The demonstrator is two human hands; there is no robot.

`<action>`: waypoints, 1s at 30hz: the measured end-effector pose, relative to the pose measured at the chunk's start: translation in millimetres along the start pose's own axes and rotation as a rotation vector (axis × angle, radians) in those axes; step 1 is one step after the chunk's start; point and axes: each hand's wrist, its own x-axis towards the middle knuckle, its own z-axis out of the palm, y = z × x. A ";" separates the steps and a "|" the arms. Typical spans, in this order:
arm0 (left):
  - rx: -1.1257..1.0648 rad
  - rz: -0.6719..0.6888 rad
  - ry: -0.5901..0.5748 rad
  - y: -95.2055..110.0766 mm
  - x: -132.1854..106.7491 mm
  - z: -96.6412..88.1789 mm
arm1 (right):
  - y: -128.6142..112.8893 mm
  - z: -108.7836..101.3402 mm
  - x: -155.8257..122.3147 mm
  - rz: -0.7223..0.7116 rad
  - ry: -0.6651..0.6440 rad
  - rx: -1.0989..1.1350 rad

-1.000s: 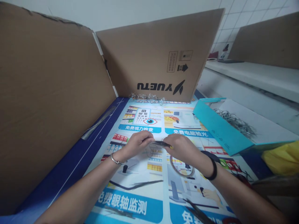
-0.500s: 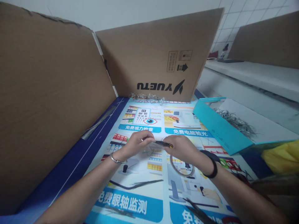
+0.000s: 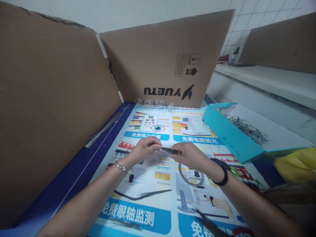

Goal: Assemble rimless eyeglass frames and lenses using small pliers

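My left hand (image 3: 147, 147), with a silver bangle at the wrist, is pinched closed around a thin wire (image 3: 157, 161), whose faint loop hangs below the fingertips. Dark, slender-nosed pliers (image 3: 170, 150) with a bit of yellow at the handle are gripped in my right hand (image 3: 189, 154). Their tip meets the fingertips of my left hand, where the exact contact is too small to make out. Beneath my right wrist lies a tan ring like a tape roll (image 3: 191, 182). A bundle of dark thin strands (image 3: 153, 193) rests on the printed sheet nearer to me.
A teal box (image 3: 232, 138) at right holds tangled wire pieces (image 3: 247, 128). Cardboard panels (image 3: 163, 59) stand behind and at left. More wire scraps (image 3: 155, 102) lie along the back panel. A dark pointed tool (image 3: 207, 222) lies at the front, and yellow material (image 3: 295, 164) sits far right.
The whole view has shifted very slightly. Both hands keep nearly the same pose, and the pliers stay at my left fingertips.
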 end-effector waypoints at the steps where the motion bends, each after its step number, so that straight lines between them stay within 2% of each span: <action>1: -0.011 -0.004 -0.014 -0.2 -0.2 -0.8 | 0.6 -0.4 -0.1 -0.011 -0.017 0.042; 6: -0.159 -0.040 -0.119 -3.8 -1.5 -4.3 | 1.0 -3.5 -2.1 -0.040 -0.159 0.320; 9: -0.250 -0.059 -0.161 -5.2 -2.0 -4.7 | -0.7 -4.6 -2.7 -0.033 -0.191 0.389; 21: -0.310 -0.076 -0.213 -6.0 -3.3 -6.1 | -4.6 -0.8 -2.3 -0.120 -0.123 0.266; 30: -0.329 -0.098 -0.218 -6.3 -3.9 -6.7 | -5.9 1.7 -2.8 -0.131 -0.126 0.290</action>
